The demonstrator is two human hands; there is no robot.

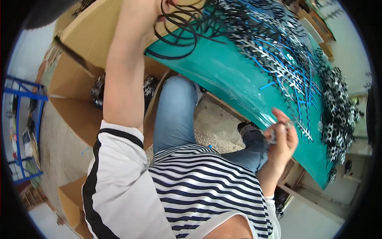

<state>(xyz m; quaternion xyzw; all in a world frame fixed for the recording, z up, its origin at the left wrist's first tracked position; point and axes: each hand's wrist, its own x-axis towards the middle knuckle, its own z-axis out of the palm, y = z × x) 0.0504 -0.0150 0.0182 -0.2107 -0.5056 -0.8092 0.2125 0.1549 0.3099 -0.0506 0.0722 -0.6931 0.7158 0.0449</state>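
My left arm reaches across to the top of the view, where my left hand (153, 8) is partly cut off by the edge. Its visible fingers are bent around coiled thin black strips (195, 38), whose loops hang over the corner of the green tabletop (223, 71). By the near edge of that tabletop, my right hand (284, 139) is closed, thumb against fingers. A small silvery-black piece (272, 135) shows between them; its exact kind is unclear. Beyond the right hand lie tangled black-and-silver notched strips (278, 67) mixed with thin blue strips (267, 85).
A dense black-and-silver bundle (338, 115) hangs at the table's right end. Left of my knee stands an open cardboard box (71, 115) with dark shiny bundles (97, 91) inside. Another carton (69, 203) is at lower left, and a blue metal rack (28, 95) at far left.
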